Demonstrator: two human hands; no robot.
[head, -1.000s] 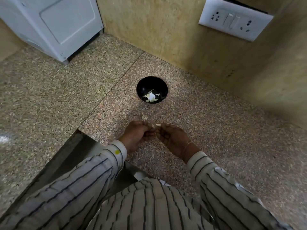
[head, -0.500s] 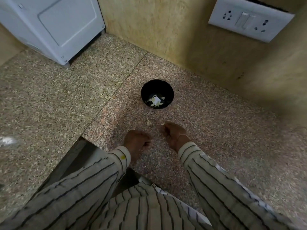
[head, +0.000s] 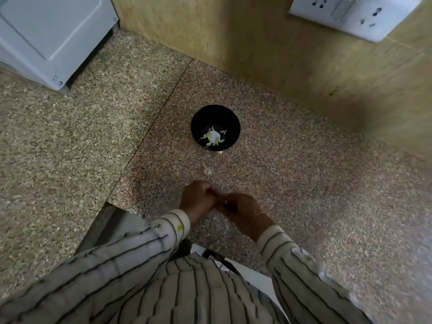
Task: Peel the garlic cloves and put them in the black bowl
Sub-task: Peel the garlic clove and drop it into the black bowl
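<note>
Well to the left, a white appliance stands at the back of the speckled stone surface. Nearer the middle, the left hand has its fingers curled in, tips meeting those of the right. Whether it has the garlic clove itself or only a flap of skin is too blurred to tell.

The right hand, touching the left, is curled too and seems to pinch that clove, which shows only as a pale speck where the fingertips meet. Straight ahead of both hands sits the black bowl, with pale peeled garlic lying in its bottom. A peel scrap lies on the surface between the hands and the bowl. High on the right wall is a white socket plate.

The step looks like stripping skin from this clove. To do it well:

- Steady the clove by one end with the right hand.
- Let the left nails catch a loose edge and draw it lengthwise.
- Work low so husk drops beside the bowl, not into it.
- Check no papery bits cling before reaching forward.
</note>
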